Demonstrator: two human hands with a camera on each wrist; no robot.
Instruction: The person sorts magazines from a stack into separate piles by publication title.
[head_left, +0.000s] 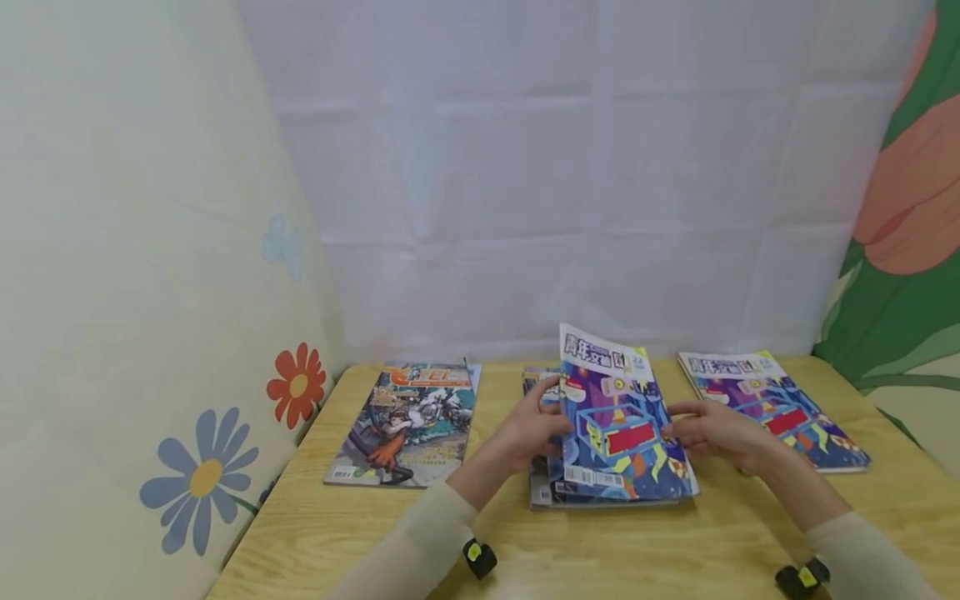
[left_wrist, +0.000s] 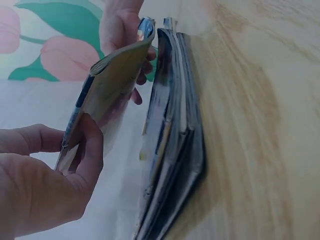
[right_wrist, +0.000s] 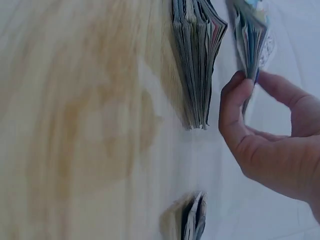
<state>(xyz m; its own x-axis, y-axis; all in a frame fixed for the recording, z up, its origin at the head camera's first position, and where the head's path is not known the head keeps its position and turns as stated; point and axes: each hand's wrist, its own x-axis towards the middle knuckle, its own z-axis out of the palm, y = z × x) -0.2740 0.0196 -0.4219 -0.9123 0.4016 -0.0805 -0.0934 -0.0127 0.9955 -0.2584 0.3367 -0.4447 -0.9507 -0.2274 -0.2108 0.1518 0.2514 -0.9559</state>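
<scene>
As you hold one magazine [head_left: 622, 417] tilted between your two grips, your left grip [head_left: 528, 429] pinches its left edge between thumb and fingers, and your right grip [head_left: 720, 433] pinches the opposite edge; just below both grips one stack [head_left: 542, 487] of magazines lies on the table [head_left: 615, 550], a gap between it and the held one showing in both wrist views; its layers sit too close for you to count surely, and the held cover hides most of its top. To the left of your left grip you have one comic-style magazine [head_left: 416, 433], lying flat; just right of your right grip rests a magazine with a matching cover [head_left: 787, 412], partly hidden by your forearm; you cannot tell how many lie under it. You have one black device [head_left: 480, 557] at your left sleeve [head_left: 412, 542] and a second black device [head_left: 802, 579] at your right sleeve [head_left: 870, 554]; both sleeves are cut off below.
</scene>
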